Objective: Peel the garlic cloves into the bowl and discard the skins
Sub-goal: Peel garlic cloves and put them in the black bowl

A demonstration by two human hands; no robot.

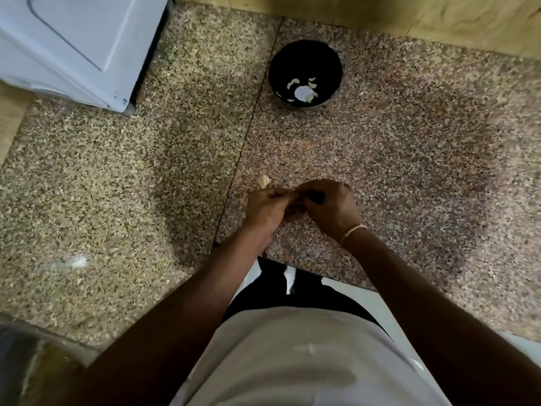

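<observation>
A black bowl (305,72) stands on the speckled granite counter (409,148) at the back, with several peeled white garlic cloves (304,90) in it. In front of it, above the counter's middle, my left hand (268,208) and my right hand (330,205) meet, their curled fingers pinching something small between them; it is hidden by the fingers. A dark object shows in my right hand's fingers. A pale piece of garlic (263,181) lies on the counter just beyond my left hand.
A white appliance (73,45) stands at the back left of the counter. A wooden wall panel (409,16) runs along the back. A whitish smear (76,261) marks the counter at the left. A seam crosses the granite from the bowl toward me.
</observation>
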